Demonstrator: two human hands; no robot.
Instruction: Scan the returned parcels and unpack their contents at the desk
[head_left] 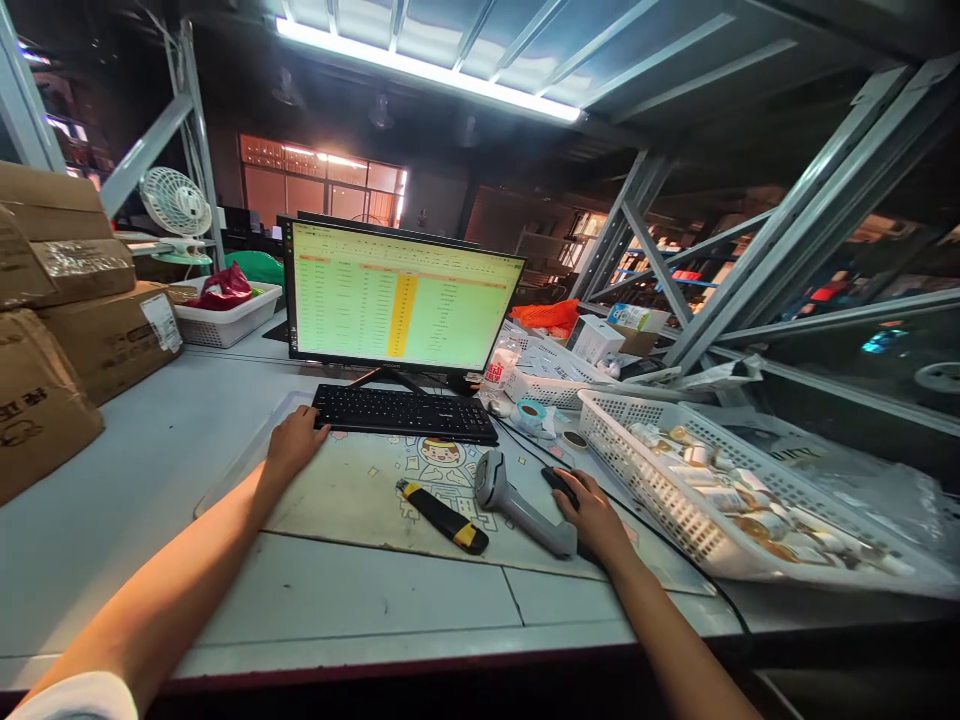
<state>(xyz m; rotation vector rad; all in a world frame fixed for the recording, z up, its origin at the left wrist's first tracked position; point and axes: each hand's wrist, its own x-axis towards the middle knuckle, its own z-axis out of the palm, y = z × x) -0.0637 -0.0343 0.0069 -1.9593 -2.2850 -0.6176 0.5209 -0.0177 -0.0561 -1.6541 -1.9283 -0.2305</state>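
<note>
My left hand (298, 437) rests at the left end of the black keyboard (405, 411), its fingers lying over the corner keys and holding nothing. On the right, my right hand (596, 512) is wrapped over a black computer mouse (561, 487). Between the hands, on a pale desk mat (330, 500) with cartoon drawings, lie a black and yellow utility knife (444, 517) and a grey handheld barcode scanner (525, 510). The scanner's handle end is close beside my right hand. Behind the keyboard stands a monitor (401, 295) showing a spreadsheet with one yellow column.
A white plastic basket (660, 490) of small bottles stands at the right, with another basket (551, 375) behind it. Rolls of tape (532, 411) lie near the monitor. Cardboard boxes (112, 335) are stacked at the left, near a small fan (176, 202). The mouse cable crosses the mat.
</note>
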